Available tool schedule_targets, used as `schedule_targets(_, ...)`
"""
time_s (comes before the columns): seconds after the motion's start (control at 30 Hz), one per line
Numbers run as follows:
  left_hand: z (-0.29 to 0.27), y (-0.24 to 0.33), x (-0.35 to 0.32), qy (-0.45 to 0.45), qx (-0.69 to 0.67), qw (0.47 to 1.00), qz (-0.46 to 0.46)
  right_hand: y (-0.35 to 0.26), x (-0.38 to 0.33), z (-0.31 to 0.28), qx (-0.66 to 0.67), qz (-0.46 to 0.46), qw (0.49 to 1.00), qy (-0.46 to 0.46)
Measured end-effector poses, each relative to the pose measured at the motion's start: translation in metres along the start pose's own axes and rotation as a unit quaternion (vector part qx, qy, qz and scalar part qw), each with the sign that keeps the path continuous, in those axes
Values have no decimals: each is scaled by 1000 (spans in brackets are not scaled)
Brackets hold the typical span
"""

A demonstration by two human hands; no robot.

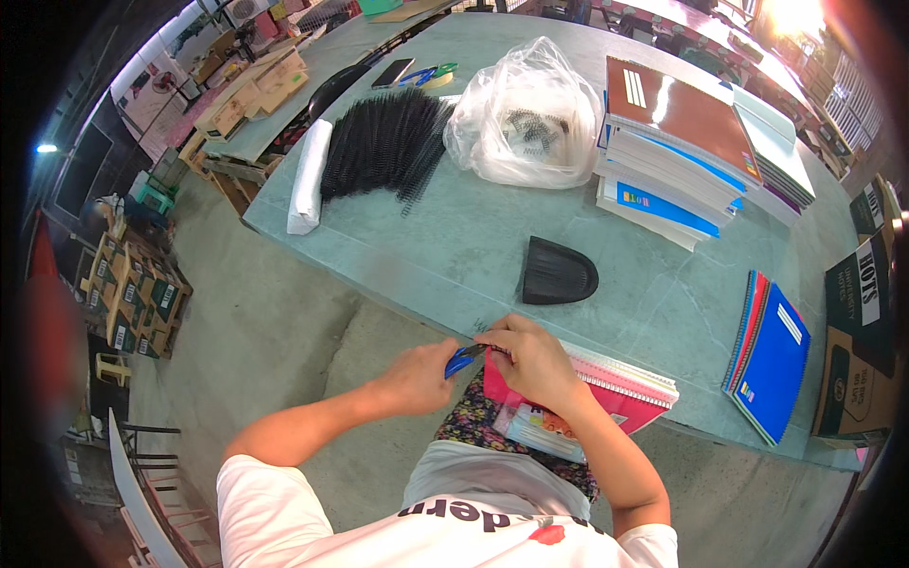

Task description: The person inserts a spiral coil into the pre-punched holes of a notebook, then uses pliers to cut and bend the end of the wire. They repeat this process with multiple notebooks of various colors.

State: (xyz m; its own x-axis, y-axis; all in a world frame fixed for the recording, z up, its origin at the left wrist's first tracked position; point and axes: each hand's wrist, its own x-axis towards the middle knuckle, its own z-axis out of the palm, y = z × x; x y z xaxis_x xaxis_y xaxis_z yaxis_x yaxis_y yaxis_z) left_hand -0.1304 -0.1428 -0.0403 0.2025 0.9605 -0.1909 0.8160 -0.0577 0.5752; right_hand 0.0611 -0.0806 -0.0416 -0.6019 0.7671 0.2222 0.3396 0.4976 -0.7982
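Note:
My left hand (417,376) is closed round blue-handled pliers (462,360). Their jaws meet the left end of a spiral notebook's binding, at the table's near edge. Bent over that same end, my right hand (535,364) pinches the notebook; its fingertips hide the exact spot the jaws touch. The pink-red spiral notebook (620,402) lies under my right wrist, its coil running along the side, with white pages of a pile (625,364) behind it. A clear packet with white contents (540,431) rests at my lap, beneath the notebook.
On the green table (445,256) lie a black rounded pad (561,272), black plastic coils (388,142), a white roll (309,178) and a clear bag (525,118). Stacked notebooks (677,114) stand at the back right, blue spiral notebooks (776,350) nearer. A carton (857,350) borders the right edge.

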Motion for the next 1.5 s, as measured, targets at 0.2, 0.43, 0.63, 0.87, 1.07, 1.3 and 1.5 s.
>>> schedule_targets(0.2,-8,15,-7,-224,-371,881,-190,0,-6,4,-63,61,995,54)
schedule_targets(0.43,-12,27,-5,-260,-630,655,-326,1,-6,3,-98,50,992,60)
schedule_targets(0.63,0,-4,-6,-267,-394,865,-160,7,-6,6,-94,34,993,68)
schedule_targets(0.87,-11,11,33,-17,-457,880,-129,-6,-14,7,-70,26,997,-1)
schedule_targets(1.07,-51,-16,112,-69,-475,876,-45,-11,-26,14,-128,-49,986,93)
schedule_targets(1.3,-115,50,213,207,-382,900,32,-26,-79,-28,-257,18,965,-45)
schedule_targets(1.5,-14,-77,168,296,24,953,66,-10,-149,-136,-103,270,954,73)
